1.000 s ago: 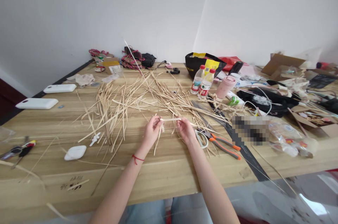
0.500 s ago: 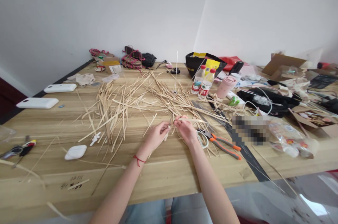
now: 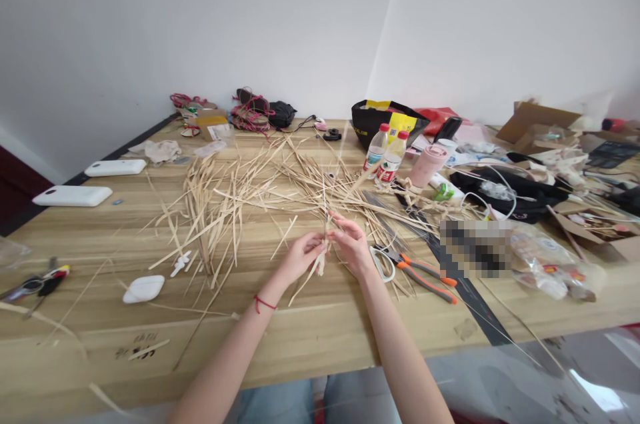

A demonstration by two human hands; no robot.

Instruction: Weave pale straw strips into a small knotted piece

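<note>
Here the left hand (image 3: 300, 256) and right hand (image 3: 351, 244) meet above the worktop (image 3: 310, 324), fingers pinching one straw strip (image 3: 320, 263) between them, just clear of the loose straw pile (image 3: 250, 191).

left hand (image 3: 300, 256): forearm reaching forward from lower left, red cord at wrist, fingers curled, tips pinched together toward the right | right hand (image 3: 353, 245): forearm reaching up from lower right, fingers bent, tips pinched toward the left | hands nearly touching at the fingertips
</note>
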